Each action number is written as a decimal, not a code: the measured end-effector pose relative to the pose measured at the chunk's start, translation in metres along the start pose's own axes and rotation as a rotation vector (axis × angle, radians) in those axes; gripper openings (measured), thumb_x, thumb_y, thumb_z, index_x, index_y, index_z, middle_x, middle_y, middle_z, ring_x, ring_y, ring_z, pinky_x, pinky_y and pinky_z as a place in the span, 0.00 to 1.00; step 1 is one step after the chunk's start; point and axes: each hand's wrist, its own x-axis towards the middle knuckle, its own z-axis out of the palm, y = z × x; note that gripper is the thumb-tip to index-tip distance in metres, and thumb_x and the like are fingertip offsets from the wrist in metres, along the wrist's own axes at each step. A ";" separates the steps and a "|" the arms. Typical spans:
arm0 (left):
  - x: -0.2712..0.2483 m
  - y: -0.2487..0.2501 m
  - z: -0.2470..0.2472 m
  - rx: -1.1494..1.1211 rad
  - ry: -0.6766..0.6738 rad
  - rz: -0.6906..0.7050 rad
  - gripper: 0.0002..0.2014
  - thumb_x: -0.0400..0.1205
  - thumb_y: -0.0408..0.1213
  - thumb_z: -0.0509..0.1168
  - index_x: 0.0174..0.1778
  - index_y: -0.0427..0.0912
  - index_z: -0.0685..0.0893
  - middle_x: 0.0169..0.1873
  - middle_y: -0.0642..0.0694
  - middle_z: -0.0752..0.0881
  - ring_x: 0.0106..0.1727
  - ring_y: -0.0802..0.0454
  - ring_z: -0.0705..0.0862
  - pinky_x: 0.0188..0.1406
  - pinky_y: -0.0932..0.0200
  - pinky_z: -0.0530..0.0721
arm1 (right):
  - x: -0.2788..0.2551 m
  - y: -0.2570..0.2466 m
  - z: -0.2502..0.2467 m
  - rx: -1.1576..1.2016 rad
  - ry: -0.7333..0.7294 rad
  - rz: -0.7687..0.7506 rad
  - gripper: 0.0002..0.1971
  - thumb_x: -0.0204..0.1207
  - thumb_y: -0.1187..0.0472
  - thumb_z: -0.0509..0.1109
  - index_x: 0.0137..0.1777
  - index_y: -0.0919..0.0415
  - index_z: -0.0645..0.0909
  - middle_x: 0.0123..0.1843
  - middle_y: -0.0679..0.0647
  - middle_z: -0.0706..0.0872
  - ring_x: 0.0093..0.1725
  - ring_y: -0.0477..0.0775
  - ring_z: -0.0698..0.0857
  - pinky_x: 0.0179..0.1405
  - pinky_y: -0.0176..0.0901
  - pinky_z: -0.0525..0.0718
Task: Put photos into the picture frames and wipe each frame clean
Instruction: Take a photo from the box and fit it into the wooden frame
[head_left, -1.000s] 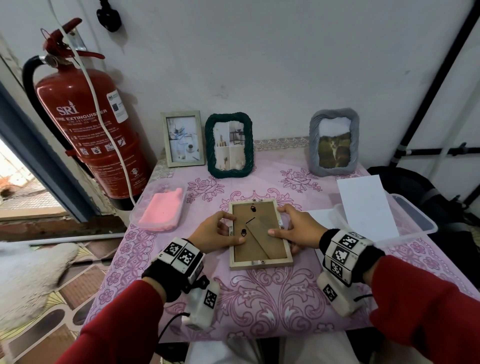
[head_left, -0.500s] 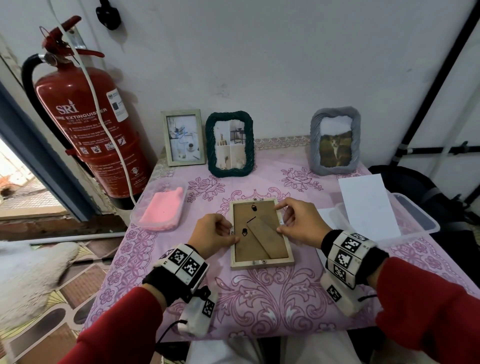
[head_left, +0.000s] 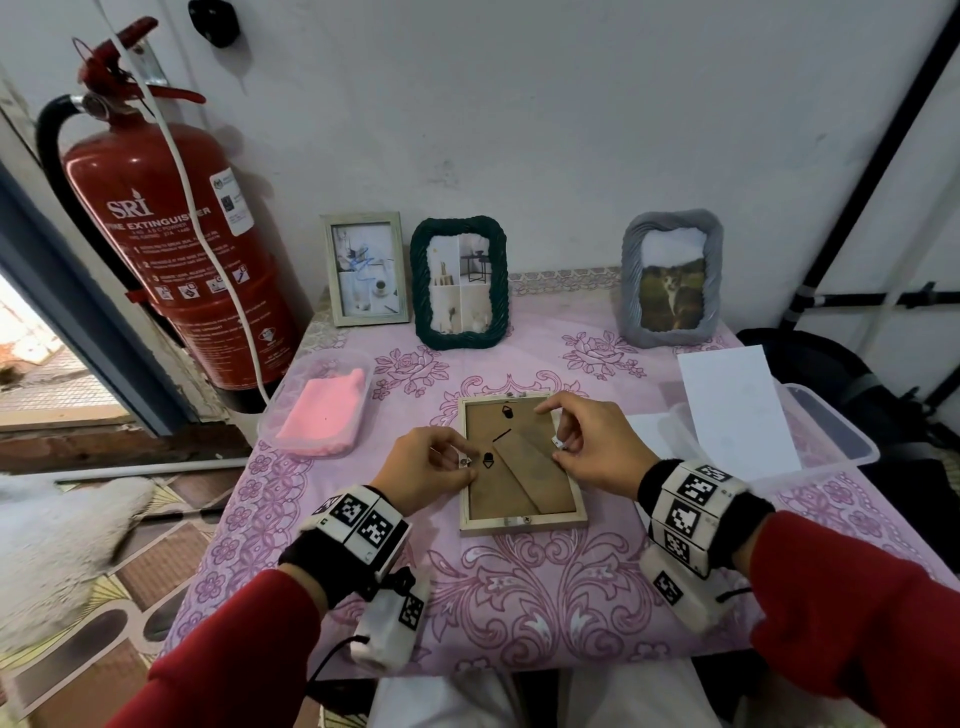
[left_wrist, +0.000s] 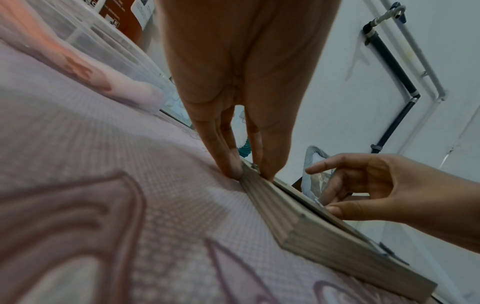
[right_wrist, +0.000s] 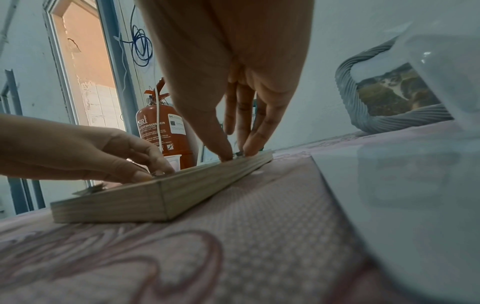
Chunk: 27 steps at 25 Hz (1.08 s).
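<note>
The frame (head_left: 521, 465) lies face down on the cloth (head_left: 545, 587) before me. My left hand (head_left: 423, 467) pinches its left edge, thumb on the tab there. My right hand (head_left: 592, 444) pinches the tab (head_left: 558, 442) on the right edge, forefinger raised

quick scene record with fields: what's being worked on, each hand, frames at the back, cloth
work item: wooden frame, face down on the tablecloth, backing board up
left hand: pinching a small tab at the frame's left edge
right hand: pinching a tab at its right edge
standing frames: white frame, green frame, grey frame, each with a picture
pink cloth: in a clear tray, left
</note>
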 end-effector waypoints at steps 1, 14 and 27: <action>0.000 -0.001 0.000 0.003 -0.007 0.005 0.10 0.72 0.29 0.74 0.49 0.35 0.87 0.28 0.49 0.78 0.30 0.56 0.76 0.37 0.63 0.78 | 0.000 0.000 0.000 -0.002 -0.005 -0.010 0.21 0.67 0.73 0.72 0.60 0.58 0.80 0.38 0.55 0.79 0.37 0.48 0.78 0.43 0.48 0.83; 0.000 -0.002 0.000 0.008 -0.057 0.033 0.07 0.75 0.29 0.72 0.49 0.36 0.87 0.24 0.52 0.73 0.21 0.65 0.72 0.30 0.72 0.72 | 0.001 0.007 0.001 0.029 -0.076 -0.061 0.19 0.68 0.76 0.70 0.58 0.61 0.80 0.42 0.55 0.89 0.43 0.49 0.86 0.41 0.25 0.79; -0.004 0.015 -0.012 0.108 -0.071 0.167 0.08 0.71 0.41 0.76 0.42 0.43 0.88 0.38 0.51 0.84 0.39 0.59 0.80 0.33 0.77 0.74 | 0.035 0.001 -0.010 -0.051 -0.014 0.073 0.10 0.75 0.72 0.68 0.54 0.70 0.86 0.52 0.62 0.89 0.50 0.53 0.85 0.45 0.26 0.75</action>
